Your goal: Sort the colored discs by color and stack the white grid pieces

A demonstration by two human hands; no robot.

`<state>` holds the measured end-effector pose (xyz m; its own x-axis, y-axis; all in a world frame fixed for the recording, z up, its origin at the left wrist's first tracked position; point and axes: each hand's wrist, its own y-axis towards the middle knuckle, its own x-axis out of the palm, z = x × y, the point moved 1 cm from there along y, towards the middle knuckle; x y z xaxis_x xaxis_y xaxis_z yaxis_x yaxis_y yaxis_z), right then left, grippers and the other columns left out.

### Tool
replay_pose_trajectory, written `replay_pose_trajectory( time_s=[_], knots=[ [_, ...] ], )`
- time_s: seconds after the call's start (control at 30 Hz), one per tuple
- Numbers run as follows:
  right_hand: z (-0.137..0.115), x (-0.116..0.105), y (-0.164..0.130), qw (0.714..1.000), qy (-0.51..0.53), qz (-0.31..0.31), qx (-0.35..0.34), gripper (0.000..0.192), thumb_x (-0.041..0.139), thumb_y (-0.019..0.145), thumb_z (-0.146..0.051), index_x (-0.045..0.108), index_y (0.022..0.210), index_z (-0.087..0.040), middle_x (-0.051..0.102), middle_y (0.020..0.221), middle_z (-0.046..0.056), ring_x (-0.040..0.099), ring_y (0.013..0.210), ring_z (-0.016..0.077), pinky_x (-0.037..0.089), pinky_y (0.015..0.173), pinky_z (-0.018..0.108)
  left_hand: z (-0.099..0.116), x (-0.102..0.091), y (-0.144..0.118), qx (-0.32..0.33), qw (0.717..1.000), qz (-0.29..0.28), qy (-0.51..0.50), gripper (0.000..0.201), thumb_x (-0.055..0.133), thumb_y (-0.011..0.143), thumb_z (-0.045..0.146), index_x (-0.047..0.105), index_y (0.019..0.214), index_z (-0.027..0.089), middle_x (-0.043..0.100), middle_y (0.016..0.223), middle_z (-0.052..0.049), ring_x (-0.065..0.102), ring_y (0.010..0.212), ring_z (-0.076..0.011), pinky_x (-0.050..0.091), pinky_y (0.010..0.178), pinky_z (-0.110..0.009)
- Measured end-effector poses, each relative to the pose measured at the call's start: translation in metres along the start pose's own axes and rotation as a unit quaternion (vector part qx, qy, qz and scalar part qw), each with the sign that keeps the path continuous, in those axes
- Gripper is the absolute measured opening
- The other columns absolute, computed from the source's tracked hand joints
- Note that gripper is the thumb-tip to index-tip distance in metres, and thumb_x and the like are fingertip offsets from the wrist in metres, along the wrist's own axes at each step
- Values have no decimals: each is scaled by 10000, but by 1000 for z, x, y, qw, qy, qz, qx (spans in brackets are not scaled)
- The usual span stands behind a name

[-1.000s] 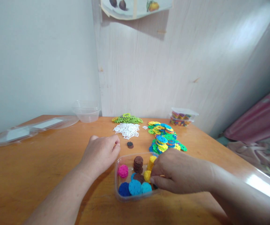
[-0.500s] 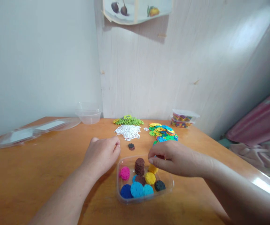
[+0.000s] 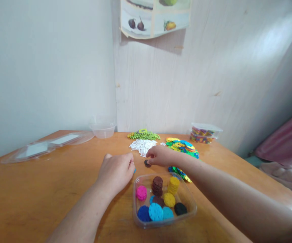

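Much of the brown disc point(image 3: 147, 164) on the desk point(image 3: 34, 189) is covered by the fingertips of the right hand point(image 3: 161, 156), which are closed around it in a pinch; the disc lies just beyond the far rim of the clear tray point(image 3: 190, 202), between that tray and the white pieces point(image 3: 142, 146). The left hand point(image 3: 116, 172) is rested on the desk just left of the tray, its fingers curled together; a speck of blue is seen at its fingertips, but what is gripped there cannot be made out. Part of the multicoloured disc pile point(image 3: 182, 146) toward the far right of the desk is hidden by the right forearm. Inside the tray, stacks of brown point(image 3: 157, 186), yellow point(image 3: 173, 185) and pink discs point(image 3: 141, 192) are stood, with blue and black ones laid flat toward its near wall. A green heap point(image 3: 143, 135) is set along the far edge, a lidded box point(image 3: 206, 133) of coloured pieces at the far right corner, an empty clear tub point(image 3: 102, 130) and a flat clear lid point(image 3: 47, 146) toward the far left. The orange wooden desk is backed by pale panelling, on which a fruit poster point(image 3: 154, 17) is cut off by the frame's top; pink fabric point(image 3: 285, 141) is blurred at the right.
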<state>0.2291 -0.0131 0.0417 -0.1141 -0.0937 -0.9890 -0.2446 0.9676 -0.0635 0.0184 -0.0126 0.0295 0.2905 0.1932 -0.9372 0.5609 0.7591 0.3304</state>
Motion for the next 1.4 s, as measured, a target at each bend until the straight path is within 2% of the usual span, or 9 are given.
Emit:
replay_pose_trajectory(
  time_s=[0.2,0.47,0.63,0.77,0.87,0.97,1.1,1.27,1.4],
  knots=[
    [2,11,11,1000,7,-17,6,289,672,722,-379,721,945,-202,708,902,32,615,806,177,385,623,239,0,1,1,4,1000,9,-1,202,418,886,291,592,799,236,698,738,-6,595,646,-185,288,686,-320],
    [4,11,9,999,43,12,29,316,725,664,-326,614,917,-174,649,849,6,551,721,133,341,533,204,2,0,1,-5,1000,-2,-3,200,419,877,287,597,801,236,703,763,-9,602,687,-181,278,705,-320],
    [5,-6,-15,988,139,68,-11,57,609,741,-181,607,798,-179,613,737,-14,522,674,115,354,558,210,2,0,1,-9,1000,-4,0,203,417,878,299,596,805,237,701,755,-9,596,686,-185,269,710,-321],
    [6,-25,-51,973,213,78,-43,83,566,787,-193,624,845,-185,623,784,1,542,706,119,397,590,218,2,0,2,-10,1000,-11,3,215,419,876,320,614,824,245,704,763,-15,604,706,-202,267,710,-326],
    [6,-39,-79,970,236,46,-27,156,579,803,-229,634,945,-198,649,828,9,564,719,123,411,582,214,2,0,3,-13,1000,-17,3,226,419,877,338,618,820,248,697,731,-8,598,685,-199,267,712,-323],
    [2,-48,-100,971,234,-40,-25,152,556,815,-209,648,936,-194,660,809,3,568,684,111,416,568,203,2,-1,3,-14,1000,-23,-1,253,402,883,346,614,791,244,680,695,1,575,637,-181,266,707,-313],
    [-7,-49,-114,972,186,-124,-69,151,537,806,-158,658,893,-182,655,785,-10,564,678,100,411,575,191,3,-2,3,-16,999,-28,-2,255,401,878,345,606,768,241,667,678,8,547,598,-170,260,689,-305],
    [-12,-37,-117,976,104,-150,-118,185,551,764,-122,680,877,-189,676,845,-4,578,725,110,409,628,203,3,-1,4,-5,1000,-21,1,234,409,867,339,592,758,241,660,669,13,541,586,-168,250,668,-301],
    [-15,-30,-117,977,63,-161,-125,178,540,760,-117,683,838,-188,668,806,-5,553,686,108,384,613,209,2,0,3,2,1000,-18,-4,236,407,869,340,587,755,238,658,670,12,551,602,-169,254,666,-298]
  ],
)
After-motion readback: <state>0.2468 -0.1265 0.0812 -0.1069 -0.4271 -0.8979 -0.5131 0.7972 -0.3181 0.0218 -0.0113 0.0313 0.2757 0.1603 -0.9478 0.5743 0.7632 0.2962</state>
